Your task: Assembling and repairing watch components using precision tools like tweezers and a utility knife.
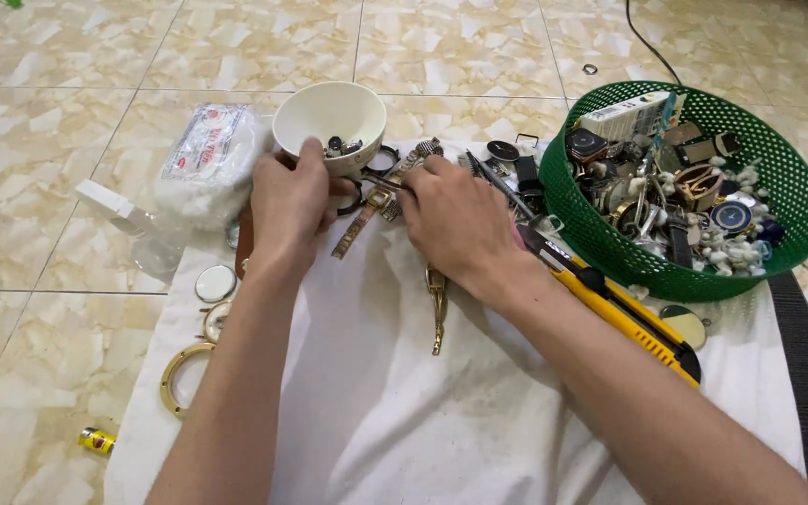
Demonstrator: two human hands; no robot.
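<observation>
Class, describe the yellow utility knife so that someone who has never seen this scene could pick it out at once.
Start at the round green basket full of watch parts on the right. Just below its near rim, on the white cloth, lies the utility knife, running diagonally beside the right hand and forearm. It is the only long yellow-and-black tool there; its neighbours are small metal watch pieces.

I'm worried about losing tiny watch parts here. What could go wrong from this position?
1. The left hand grips the white bowl by its rim, apparently tipped toward the person; the small parts inside could spill onto the white cloth.
2. The right hand works among loose watch bands, so a nudge might scatter them.
3. The yellow utility knife lies right beside the right forearm; a blade, if exposed, might catch it.
</observation>
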